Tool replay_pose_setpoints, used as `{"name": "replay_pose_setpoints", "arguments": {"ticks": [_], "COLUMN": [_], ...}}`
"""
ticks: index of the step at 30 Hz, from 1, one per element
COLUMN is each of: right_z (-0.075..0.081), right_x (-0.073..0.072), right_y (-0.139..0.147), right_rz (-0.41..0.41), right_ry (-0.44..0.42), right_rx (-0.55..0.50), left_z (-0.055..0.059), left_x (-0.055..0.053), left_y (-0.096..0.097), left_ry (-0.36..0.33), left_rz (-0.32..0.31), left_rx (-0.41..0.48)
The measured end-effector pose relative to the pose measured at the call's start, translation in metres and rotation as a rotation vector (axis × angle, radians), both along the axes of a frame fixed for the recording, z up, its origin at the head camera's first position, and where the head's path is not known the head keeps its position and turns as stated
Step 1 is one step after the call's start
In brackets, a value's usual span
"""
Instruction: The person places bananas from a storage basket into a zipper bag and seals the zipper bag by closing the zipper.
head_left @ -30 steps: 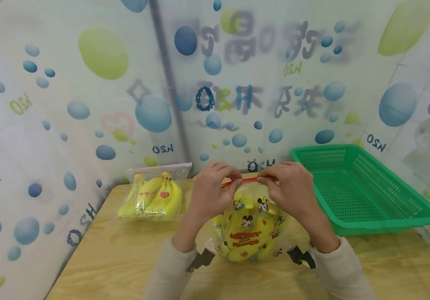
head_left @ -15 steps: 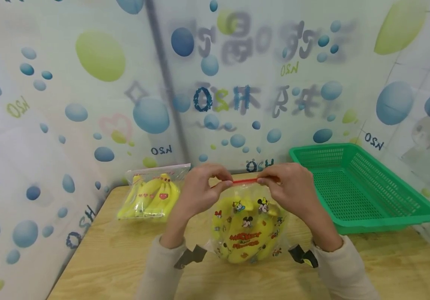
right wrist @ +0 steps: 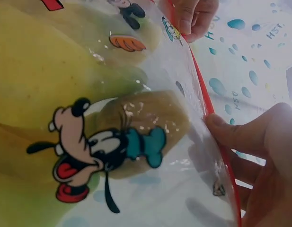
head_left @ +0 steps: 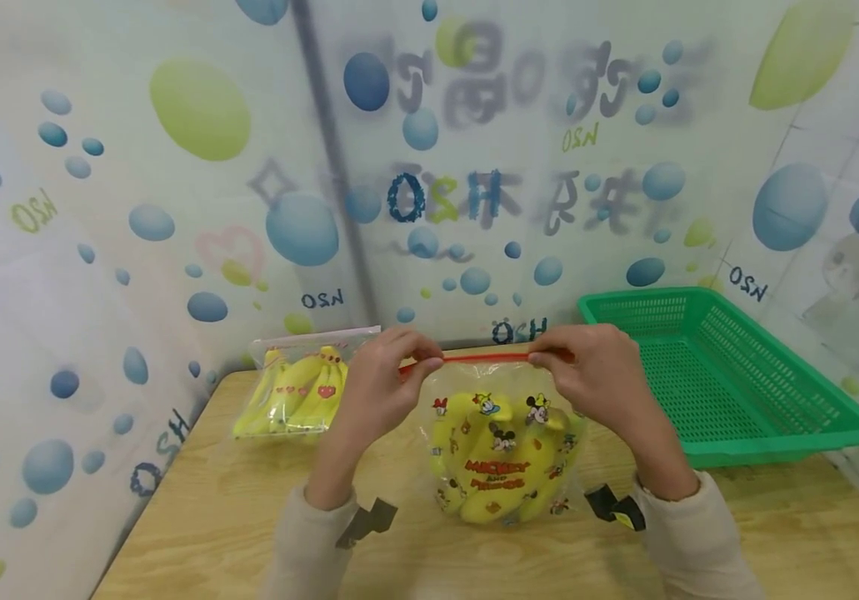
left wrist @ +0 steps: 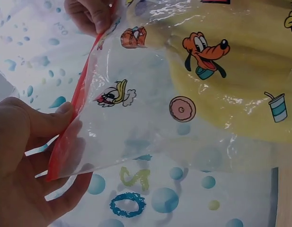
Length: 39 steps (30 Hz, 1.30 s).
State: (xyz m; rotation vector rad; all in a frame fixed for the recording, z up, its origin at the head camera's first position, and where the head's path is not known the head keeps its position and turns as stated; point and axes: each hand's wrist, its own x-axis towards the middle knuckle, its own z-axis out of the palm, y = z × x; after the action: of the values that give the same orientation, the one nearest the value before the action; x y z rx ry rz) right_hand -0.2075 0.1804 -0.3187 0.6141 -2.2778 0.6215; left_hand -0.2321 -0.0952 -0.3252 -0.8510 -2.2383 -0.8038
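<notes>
A clear zip bag (head_left: 504, 375) printed with cartoon characters stands upright on the table, with yellow bananas (head_left: 500, 458) inside. Along its top runs a red zip strip (head_left: 485, 358). My left hand (head_left: 384, 383) pinches the left end of that strip between thumb and fingers; the left wrist view shows the thumb (left wrist: 63, 113) on the near face and fingers behind the plastic. On the other side my right hand (head_left: 594, 375) pinches the strip near its right end, its thumb (right wrist: 221, 127) pressed on the red edge.
Another clear zip bag of bananas (head_left: 302, 396), printed with red hearts, lies at the back left of the wooden table (head_left: 234, 517). A green plastic basket (head_left: 789, 454) stands at the right. Behind is a curtain (head_left: 474, 125) with blue and green spots.
My left hand has slid leftward along the red strip to its left end, showing more of the strip between the hands. The right hand has shifted slightly right, still pinching.
</notes>
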Motion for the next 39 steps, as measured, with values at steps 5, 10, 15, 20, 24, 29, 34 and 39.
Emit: {"name": "replay_pose_setpoints", "arguments": {"ticks": [5, 10, 15, 20, 24, 29, 34, 39], "right_z": [0.0, 0.001, 0.003, 0.0, -0.003, -0.005, -0.004, -0.004], "right_x": [0.002, 0.001, -0.006, -0.011, -0.014, -0.015, -0.014, -0.015], "right_y": [-0.002, -0.016, -0.035, -0.045, -0.046, -0.049, -0.05, -0.048], "right_rz": [0.025, 0.082, 0.148, 0.175, 0.178, 0.175, 0.148, 0.133], "right_ry": [-0.068, -0.09, -0.039, -0.007, 0.018, 0.056, 0.058, 0.056], "right_rx": [0.008, 0.044, 0.015, -0.012, -0.019, -0.016, -0.002, 0.007], "left_z": [-0.007, -0.014, -0.02, -0.023, -0.023, -0.021, -0.018, -0.018], "left_x": [-0.003, -0.006, -0.009, -0.007, -0.005, -0.003, -0.003, -0.003], "left_y": [0.001, 0.003, 0.009, 0.012, 0.013, 0.011, 0.008, 0.002], "left_ry": [0.125, 0.207, 0.264, 0.254, 0.223, 0.189, 0.183, 0.154], "left_rz": [-0.047, -0.114, -0.153, -0.16, -0.156, -0.136, -0.117, -0.109], "left_rx": [0.049, 0.108, 0.134, 0.158, 0.191, 0.198, 0.184, 0.185]}}
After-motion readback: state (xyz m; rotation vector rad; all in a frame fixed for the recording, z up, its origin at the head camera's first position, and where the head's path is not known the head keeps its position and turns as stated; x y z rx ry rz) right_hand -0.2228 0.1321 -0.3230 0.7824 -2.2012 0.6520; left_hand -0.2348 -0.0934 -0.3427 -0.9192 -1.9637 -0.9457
